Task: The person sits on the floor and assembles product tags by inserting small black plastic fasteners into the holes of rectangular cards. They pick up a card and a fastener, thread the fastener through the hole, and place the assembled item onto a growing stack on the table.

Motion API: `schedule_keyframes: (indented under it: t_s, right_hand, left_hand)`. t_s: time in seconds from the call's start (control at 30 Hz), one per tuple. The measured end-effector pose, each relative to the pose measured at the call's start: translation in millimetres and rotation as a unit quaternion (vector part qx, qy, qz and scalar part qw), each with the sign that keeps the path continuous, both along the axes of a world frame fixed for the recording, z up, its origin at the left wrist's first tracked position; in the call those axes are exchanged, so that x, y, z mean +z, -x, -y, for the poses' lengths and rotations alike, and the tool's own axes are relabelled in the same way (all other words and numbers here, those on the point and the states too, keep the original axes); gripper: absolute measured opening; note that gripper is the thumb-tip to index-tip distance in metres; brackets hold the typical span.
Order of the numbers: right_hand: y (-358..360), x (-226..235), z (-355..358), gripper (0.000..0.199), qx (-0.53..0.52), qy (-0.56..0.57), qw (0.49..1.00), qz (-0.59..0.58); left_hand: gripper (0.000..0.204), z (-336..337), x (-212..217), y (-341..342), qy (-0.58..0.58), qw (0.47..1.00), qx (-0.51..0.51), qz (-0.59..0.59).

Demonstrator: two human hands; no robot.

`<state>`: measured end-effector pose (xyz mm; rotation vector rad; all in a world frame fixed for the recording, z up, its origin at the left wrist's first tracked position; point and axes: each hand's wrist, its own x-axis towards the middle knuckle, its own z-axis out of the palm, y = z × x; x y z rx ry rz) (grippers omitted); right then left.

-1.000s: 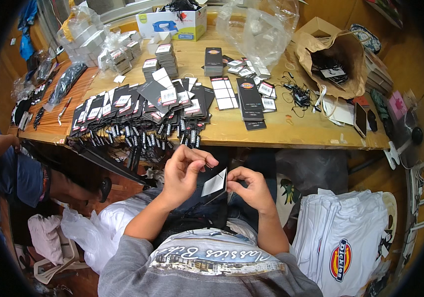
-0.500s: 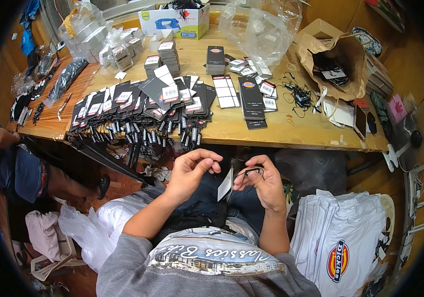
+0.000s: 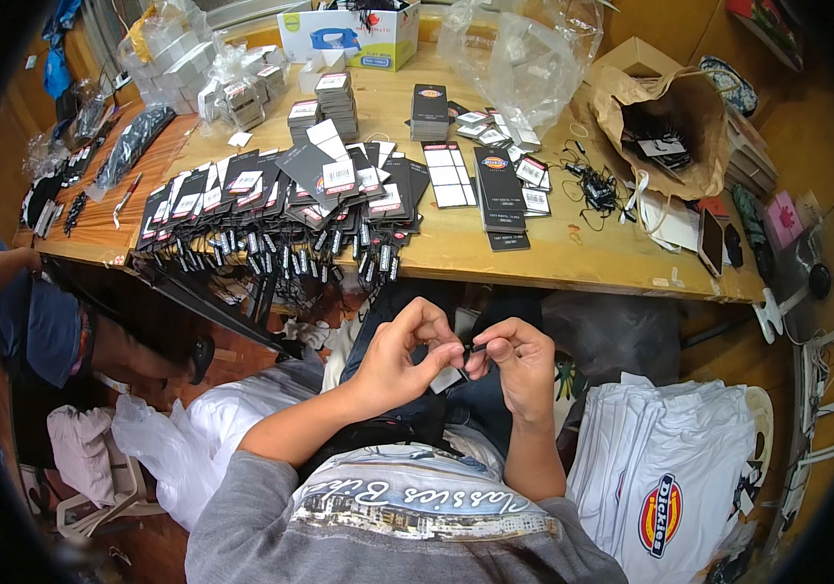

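Above my lap, my left hand (image 3: 405, 355) and my right hand (image 3: 519, 365) meet with fingertips pinched. A short black tag string (image 3: 472, 347) with a dark plastic end piece runs between them, gripped from both sides. Under my fingers a hang tag (image 3: 444, 380) shows a pale face, mostly hidden by my left hand. Ahead on the table lies a wide spread of black hang tags (image 3: 280, 195), their strings hanging over the front edge. To its right are a white label sheet (image 3: 449, 175) and a row of overlapping black tags (image 3: 500, 190) without visible strings.
Loose black strings (image 3: 592, 190) lie near a brown paper bag (image 3: 704, 175). Stacked tags (image 3: 336, 109) stand farther back. White folded shirts (image 3: 631, 467) are piled at my right, white plastic (image 3: 212, 433) at my left. Another person's leg (image 3: 129, 346) is at far left.
My left hand has moved right to meet my right hand, and its fingers now pinch the string. The hang tag has dropped lower and is more covered.
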<state>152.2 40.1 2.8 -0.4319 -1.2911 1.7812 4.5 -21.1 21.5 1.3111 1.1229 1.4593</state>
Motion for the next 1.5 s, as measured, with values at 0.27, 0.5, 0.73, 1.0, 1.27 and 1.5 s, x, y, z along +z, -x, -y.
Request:
schedule_keyframes:
  t_s: [0.27, 0.5, 0.73, 1.0, 1.27, 1.5]
  right_hand:
    - [0.5, 7.9, 6.1, 0.016, -0.057, -0.002, 0.996, 0.071]
    - [3.6, 10.1, 8.0, 0.015, -0.103, 0.032, 0.991, 0.081]
    - [4.2, 7.6, 8.1, 0.015, -0.095, 0.034, 0.991, 0.092]
    - [10.3, 9.3, 15.0, 0.016, -0.125, 0.005, 0.982, 0.144]
    - [1.5, 0.7, -5.2, 0.016, -0.1, 0.077, 0.99, 0.059]
    - [-32.9, 25.8, -78.5, 0.022, -0.367, -0.092, 0.894, 0.241]
  left_hand:
    - [0.017, -0.5, 0.5, -1.8, -0.037, 0.997, 0.019, -0.061]
    - [0.018, -0.4, 3.3, -5.3, -0.052, 0.993, 0.041, -0.098]
    - [0.018, -2.3, 3.1, -5.3, -0.07, 0.986, 0.034, -0.146]
    - [0.016, -1.4, 1.1, -7.8, -0.062, 0.985, 0.051, -0.156]
    - [0.035, -10.6, 4.4, -3.0, -0.091, 0.973, 0.048, -0.206]
    - [0.043, -11.8, -2.7, 3.4, -0.144, 0.957, 0.13, -0.214]
